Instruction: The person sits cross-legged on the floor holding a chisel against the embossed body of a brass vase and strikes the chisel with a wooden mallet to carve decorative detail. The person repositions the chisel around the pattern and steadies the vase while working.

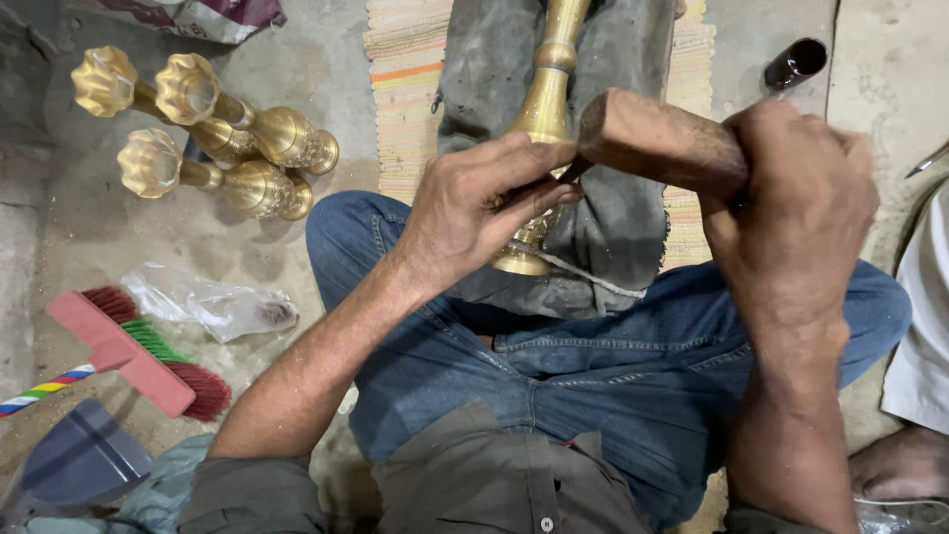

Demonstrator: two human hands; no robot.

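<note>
A tall brass vase point(546, 109) lies lengthwise on a grey cloth pad point(613, 213) between my crossed legs in blue jeans. My left hand point(474, 213) rests on the vase near its base and pinches a thin dark tool against the metal; the tool is mostly hidden by my fingers. My right hand point(796, 203) is closed around a brown wooden mallet point(657, 138), whose head sits just right of the vase, close to my left fingertips.
Three similar brass vases point(213, 138) lie on the concrete floor at the upper left. A red brush point(133, 351), a crumpled plastic bag point(213, 305) and a dark dustpan point(79, 460) lie left. A striped mat point(405, 69) lies under the pad. A dark cup point(796, 61) stands upper right; another person's foot point(900, 460) shows lower right.
</note>
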